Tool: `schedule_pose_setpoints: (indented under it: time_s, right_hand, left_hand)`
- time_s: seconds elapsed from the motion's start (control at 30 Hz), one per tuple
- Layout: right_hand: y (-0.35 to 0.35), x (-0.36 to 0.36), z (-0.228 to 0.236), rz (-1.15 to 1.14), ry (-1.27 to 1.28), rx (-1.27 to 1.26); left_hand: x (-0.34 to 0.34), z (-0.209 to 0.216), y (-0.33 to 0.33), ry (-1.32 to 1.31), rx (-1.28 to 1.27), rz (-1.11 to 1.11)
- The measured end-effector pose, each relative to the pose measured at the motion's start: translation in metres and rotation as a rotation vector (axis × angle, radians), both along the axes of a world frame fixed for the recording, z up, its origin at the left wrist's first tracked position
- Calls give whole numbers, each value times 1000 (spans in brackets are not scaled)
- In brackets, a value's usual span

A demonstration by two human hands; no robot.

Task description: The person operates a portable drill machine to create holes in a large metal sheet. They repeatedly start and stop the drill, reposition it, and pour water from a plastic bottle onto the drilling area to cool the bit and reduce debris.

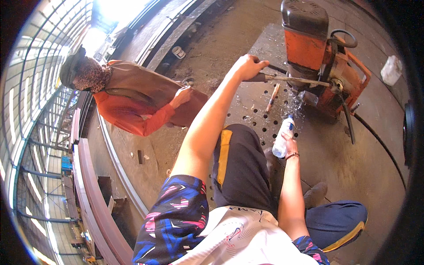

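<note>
My left hand (248,68) is closed on the dark grip of a feed lever (297,80) that sticks out of an orange magnetic drill (304,49). My right hand (290,146) holds a clear plastic bottle (281,140), its narrow end tilted toward the drill's base. Under the drill lies a steel plate (242,104) with several drilled holes. Curly metal shavings (295,105) are heaped around the cutter, whose tip I cannot make out. A thin reddish stick (273,97) rests on the plate between my hands.
Another person (145,95) in a brown apron and orange sleeves stands at left. A black cable (380,140) trails from the drill at right. A whitish plastic container (391,70) lies beyond it. Long steel beams (95,194) run along the left, and a white cup (178,52) stands far back.
</note>
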State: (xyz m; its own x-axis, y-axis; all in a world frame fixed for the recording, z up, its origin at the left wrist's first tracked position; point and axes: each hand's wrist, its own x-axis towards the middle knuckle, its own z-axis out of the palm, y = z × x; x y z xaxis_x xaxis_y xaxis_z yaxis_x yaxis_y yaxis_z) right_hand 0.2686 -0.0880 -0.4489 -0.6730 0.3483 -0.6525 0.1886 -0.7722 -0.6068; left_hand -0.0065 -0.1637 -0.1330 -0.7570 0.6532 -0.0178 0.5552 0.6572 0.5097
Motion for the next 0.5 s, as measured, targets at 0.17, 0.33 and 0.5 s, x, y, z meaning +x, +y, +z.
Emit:
schedule_pose_setpoints:
  time_s: [0.17, 0.33, 0.5]
  right_hand:
    - [2, 3, 11, 0, -9, -31]
    - [2, 2, 21, 15, -31, 23]
    - [-2, 3, 31, 18, -13, 19]
  left_hand:
    - [1, -2, 0, -24, 18, -7]
    - [1, -3, 2, 9, 11, -2]
    - [-3, -5, -1, -18, 11, -10]
